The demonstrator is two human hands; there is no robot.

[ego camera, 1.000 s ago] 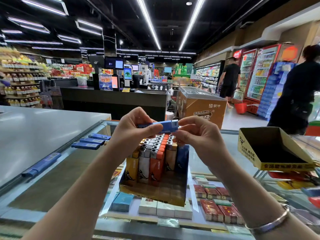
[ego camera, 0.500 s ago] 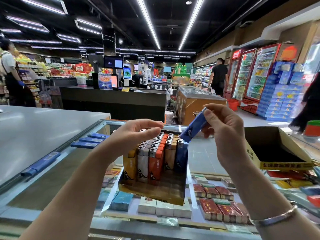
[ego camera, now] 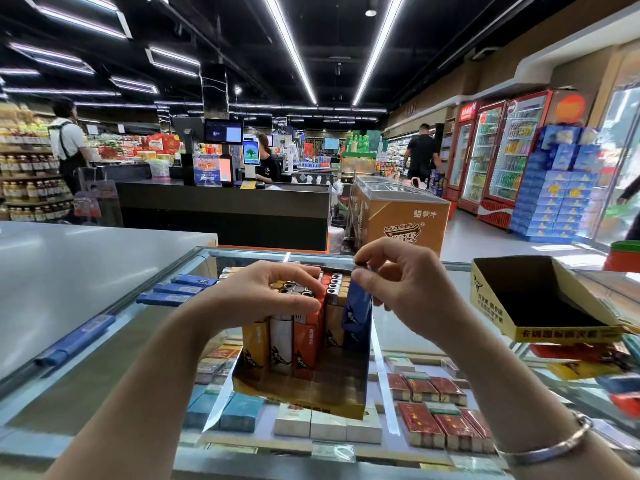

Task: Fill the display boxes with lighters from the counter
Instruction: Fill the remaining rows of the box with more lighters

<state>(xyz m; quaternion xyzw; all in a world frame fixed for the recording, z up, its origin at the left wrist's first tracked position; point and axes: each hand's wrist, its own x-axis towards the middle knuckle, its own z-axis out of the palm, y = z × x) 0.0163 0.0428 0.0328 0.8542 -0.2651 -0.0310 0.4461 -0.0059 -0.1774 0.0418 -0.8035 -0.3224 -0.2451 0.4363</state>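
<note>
a: head cam looking down at a glass counter [ego camera: 415, 327]. the display box [ego camera: 304, 393] sits in the middle of it, with lighters [ego camera: 298, 320] standing upright in rows toward its back and the front strip of the box floor bare. front row reads yellow, white, orange, tan, then blue.

b: what are the hands doing?

a: left hand [ego camera: 263, 296] lies over the tops of the packed lighters, fingers fairly straight, pressing on them, not wrapped round any. right hand [ego camera: 401, 289] pinches the top of one blue lighter [ego camera: 356, 313] between thumb and fingertips. that lighter is upright at the right end of the front row, its lower end down inside the box.

b: any more boxes?

a: one, a second yellow box [ego camera: 540, 299] off to the right on the counter, tilted toward the camera, inside dark, nothing showing in it.

b: loose ones left on the counter?

a: i count three blue lighters [ego camera: 176, 291] lying side by side to the left of the box, and a fourth blue one [ego camera: 76, 344] further left and nearer, along the metal edge, well apart from them. total in the box i can't count, the left hand covers too many.

b: under the glass?

a: cigarette packs [ego camera: 433, 410], red, white and blue ones, too blurry to count.
</note>
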